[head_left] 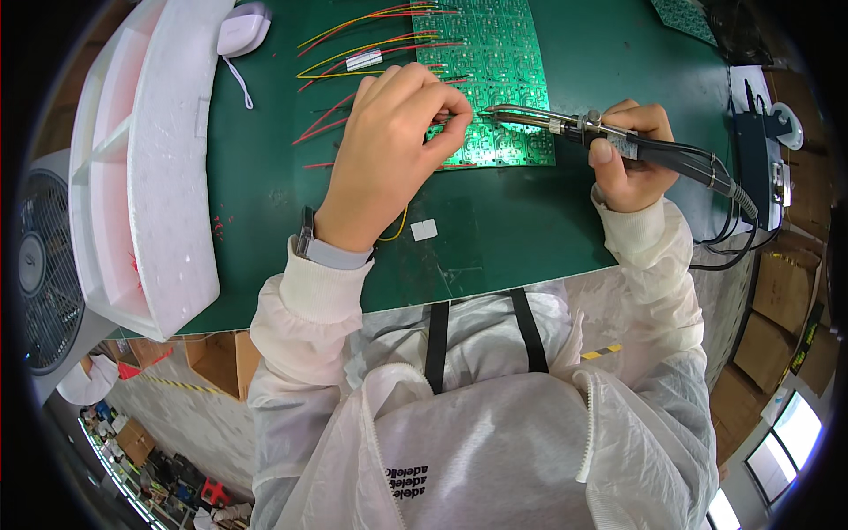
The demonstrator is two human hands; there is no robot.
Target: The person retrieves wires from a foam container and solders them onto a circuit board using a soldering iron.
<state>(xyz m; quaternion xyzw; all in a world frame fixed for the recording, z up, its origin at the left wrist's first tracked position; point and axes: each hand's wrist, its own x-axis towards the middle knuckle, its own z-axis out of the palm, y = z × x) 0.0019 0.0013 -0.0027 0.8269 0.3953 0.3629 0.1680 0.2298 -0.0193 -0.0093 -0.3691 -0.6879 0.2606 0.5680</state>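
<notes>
A green circuit board panel (pixel 508 62) lies on the bench, with rows of small solder points. My left hand (pixel 393 146) is over its left edge, thumb and forefinger pinched on a thin wire that is mostly hidden by the hand. A yellow wire (pixel 404 223) comes out below that wrist. In my right hand (pixel 638 150) is a soldering iron (pixel 570 126) with black cables, its handle gripped between thumb and fingers. The iron's tip meets the board just right of the left fingertips. Several red and yellow wires (pixel 340 62) stick out leftward from the board.
A white foam tray (pixel 168 177) with compartments stands at the left, beside a fan (pixel 40 256). On the green mat (pixel 521 230) are a white square (pixel 424 230) and a pale strapped device (pixel 243 31). A dark box (pixel 755 159) stands at the right, near the iron's looping cables.
</notes>
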